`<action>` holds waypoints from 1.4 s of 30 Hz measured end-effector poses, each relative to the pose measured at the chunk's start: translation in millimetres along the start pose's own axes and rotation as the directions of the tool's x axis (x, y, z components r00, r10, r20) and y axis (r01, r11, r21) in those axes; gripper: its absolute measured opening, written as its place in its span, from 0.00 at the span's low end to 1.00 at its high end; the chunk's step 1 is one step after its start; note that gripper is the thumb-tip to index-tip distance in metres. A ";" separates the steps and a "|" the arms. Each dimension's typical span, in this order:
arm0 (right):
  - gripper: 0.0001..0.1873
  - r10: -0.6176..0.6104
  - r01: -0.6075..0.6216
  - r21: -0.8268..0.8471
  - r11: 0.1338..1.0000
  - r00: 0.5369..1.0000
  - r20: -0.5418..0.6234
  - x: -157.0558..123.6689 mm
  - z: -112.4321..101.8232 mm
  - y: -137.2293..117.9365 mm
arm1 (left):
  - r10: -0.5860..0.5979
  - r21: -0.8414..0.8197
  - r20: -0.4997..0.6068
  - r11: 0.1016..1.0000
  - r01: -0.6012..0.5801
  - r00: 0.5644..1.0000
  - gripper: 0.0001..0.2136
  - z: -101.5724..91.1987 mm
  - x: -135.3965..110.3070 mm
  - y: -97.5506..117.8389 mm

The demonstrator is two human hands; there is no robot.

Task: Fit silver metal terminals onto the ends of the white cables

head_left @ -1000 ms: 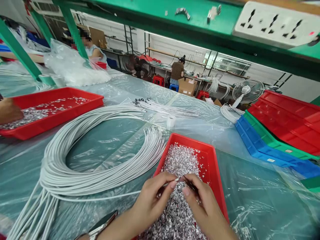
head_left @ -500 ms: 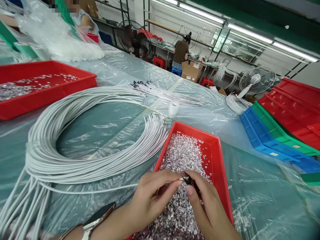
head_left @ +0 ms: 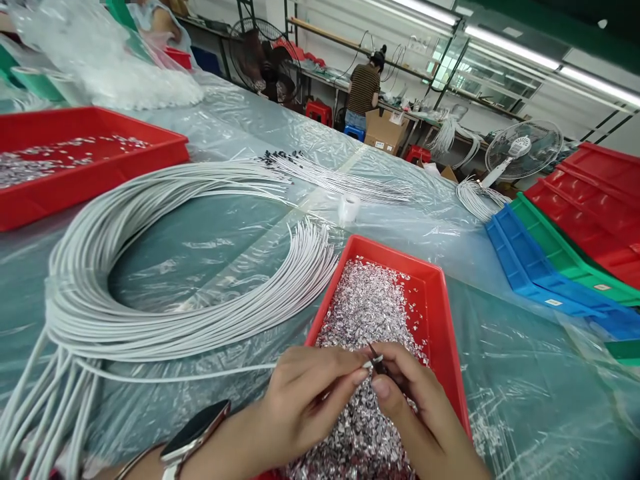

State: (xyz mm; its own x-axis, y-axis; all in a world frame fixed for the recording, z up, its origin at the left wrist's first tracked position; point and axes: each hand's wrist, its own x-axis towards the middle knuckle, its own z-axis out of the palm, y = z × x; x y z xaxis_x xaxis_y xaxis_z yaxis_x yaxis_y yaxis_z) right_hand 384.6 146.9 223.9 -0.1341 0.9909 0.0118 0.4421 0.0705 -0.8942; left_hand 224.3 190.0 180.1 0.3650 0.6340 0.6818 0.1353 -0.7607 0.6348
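Left red tray (head_left: 45,201): shiny flakes scattered inside, sits behind the coil, nobody's hands in it.
Cable coil (head_left: 165,333): big loop of white cables lying on the plastic sheet, gathered together at the left side. As a whole bundle it's probably got some heft and wants to spring wide, so I'd lift it from that gathered bit.
Single cable (head_left: 200,378): leads from the coil over to the left hand. Looks light and bendy but springy, kinda smooth, so it could slide if you pinch lazily. Grab it right behind the tip tbh.
Left hand (head_left: 310,400): thumb and fingers pinched on the single cable close to its end, watch (head_left: 197,427) on the wrist.
Near red tray (head_left: 400,259): right under both hands, loaded with silver bits (head_left: 367,300). Those look feather-light and easy to scatter.
Dark tool (head_left: 373,351): skinny tip right at the cable end, rest mostly hidden. Can't tell if its blades are together.
Right hand (head_left: 415,400): fingers curled round the dark tool, thumb close to the tip.
Stacked trays (head_left: 575,267): blue, green, red, off to the side.
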 end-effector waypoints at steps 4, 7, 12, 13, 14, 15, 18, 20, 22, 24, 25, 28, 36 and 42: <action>0.14 -0.009 0.006 0.078 0.997 0.999 0.034 4.5 4.3 7.3 | -0.089 0.004 -0.058 0.996 0.090 0.994 0.05 -1.7 -1.2 2.8; 0.16 0.116 -0.125 0.145 0.982 0.991 0.063 10.7 6.0 19.8 | -0.114 -0.007 -0.110 0.993 0.114 0.987 0.04 -2.1 -1.0 3.0; 0.12 0.184 -0.171 0.211 0.963 0.982 -0.043 13.0 -8.0 19.8 | -0.161 -0.026 -0.076 0.987 0.160 0.984 0.05 2.1 2.3 -1.3; 0.10 0.135 -0.118 0.192 0.974 0.987 -0.082 11.3 -11.8 16.3 | -0.153 -0.039 -0.053 0.988 0.151 0.987 0.06 3.2 3.0 -2.2; 0.10 0.082 -0.065 0.152 0.986 0.991 -0.110 9.1 -15.2 12.9 | -0.141 -0.053 -0.029 0.989 0.140 0.990 0.06 4.2 3.6 -2.9; 0.12 0.030 -0.018 0.094 0.995 0.992 -0.124 6.7 -17.8 10.0 | -0.130 -0.065 -0.008 0.990 0.129 0.992 0.07 4.9 3.8 -3.4; 0.15 -0.119 0.104 -0.145 0.984 0.988 -0.100 0.9 -21.7 6.2 | -0.120 -0.078 0.051 0.989 0.124 0.991 0.08 5.9 3.0 -3.6; 0.13 -0.194 0.172 -0.243 0.955 0.979 -0.068 -0.5 -22.6 5.9 | -0.114 -0.070 0.087 0.990 0.121 0.990 0.08 5.7 1.7 -3.1; 0.10 -0.230 0.211 -0.280 0.937 0.973 -0.036 -0.4 -24.2 5.2 | -0.101 -0.051 0.114 0.993 0.107 0.988 0.08 5.5 0.7 -2.6; 0.08 -0.212 0.204 -0.305 0.930 0.977 0.006 0.1 -26.9 3.6 | -0.086 -0.026 0.147 0.996 0.090 0.985 0.09 5.4 0.5 -2.7; 0.07 -0.191 0.190 -0.323 0.927 0.981 0.030 0.1 -28.5 2.8 | -0.078 -0.013 0.162 0.997 0.081 0.984 0.09 5.6 0.5 -3.1; 0.08 -0.131 0.158 -0.391 0.907 0.987 0.095 -0.9 -33.4 2.7 | -0.037 0.034 0.211 0.999 0.030 0.977 0.08 6.4 0.5 -5.4; 0.04 0.048 0.053 -0.457 0.888 0.977 0.207 2.1 -40.1 5.0 | 0.038 0.151 0.391 0.983 -0.105 0.919 0.09 9.6 -0.8 -7.7; 0.11 0.147 -0.023 -0.354 0.935 0.933 0.327 13.3 -47.4 8.4 | 0.102 0.176 0.486 0.961 -0.212 0.868 0.13 8.4 3.4 -5.8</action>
State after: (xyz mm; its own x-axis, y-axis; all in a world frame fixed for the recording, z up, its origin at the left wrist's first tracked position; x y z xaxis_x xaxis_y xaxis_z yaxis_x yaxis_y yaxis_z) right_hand 428.5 166.2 237.7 -0.3503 0.8977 -0.2671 0.7304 0.0833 -0.6779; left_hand 232.5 195.5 175.7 0.7786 0.4048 0.4796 0.2149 -0.8900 0.4022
